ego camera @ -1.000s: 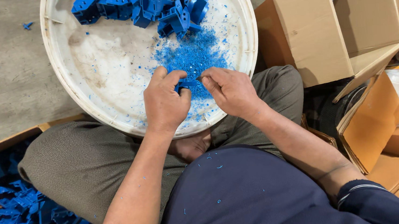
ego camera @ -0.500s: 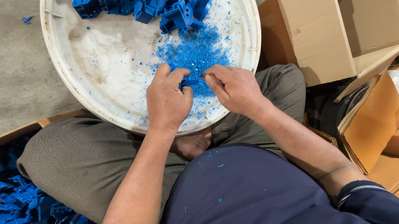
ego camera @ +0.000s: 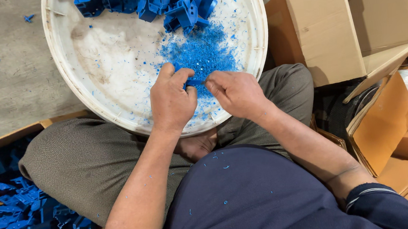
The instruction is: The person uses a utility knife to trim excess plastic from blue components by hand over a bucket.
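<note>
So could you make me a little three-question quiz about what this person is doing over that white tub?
1. True or false: both hands meet on one small blue plastic piece.
2. What lies heaped in the white tub just beyond the hands? A) blue shavings B) metal screws C) paper scraps
3. Fill in: finished-looking blue parts also lie in a cardboard ____ by the left knee.

Key: 1 true: left hand and right hand pinch it. 2 A, blue shavings. 3 box.
</note>
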